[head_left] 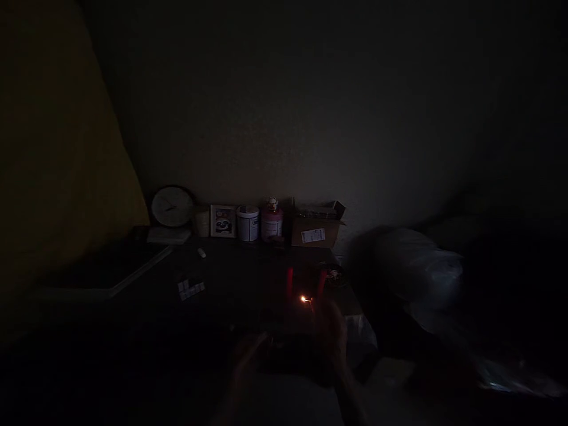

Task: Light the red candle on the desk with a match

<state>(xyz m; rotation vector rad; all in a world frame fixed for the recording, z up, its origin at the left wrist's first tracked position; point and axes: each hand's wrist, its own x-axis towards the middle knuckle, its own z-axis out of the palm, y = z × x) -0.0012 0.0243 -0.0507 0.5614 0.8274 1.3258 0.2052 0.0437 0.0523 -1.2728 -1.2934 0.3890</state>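
Nearest the head camera, two bare hands reach up from the lower edge, dim and blurred. Right hand [331,331]: fingertips appear to pinch a lit match [307,300], whose flame points leftward just above the dark surface [248,272]. Left hand [248,349]: low and well apart from the flame; too dark to tell whether it is spread or grips anything. Two upright red candles [290,281] stand on the surface, one on either side of the flame; the right one is close to the right hand. Left of these lie small white pieces [190,290]. Along the wall, left to right: round clock [172,206], framed panda picture [223,222], white tub [247,225], pink-topped tub [271,228], open cardboard box [316,234].
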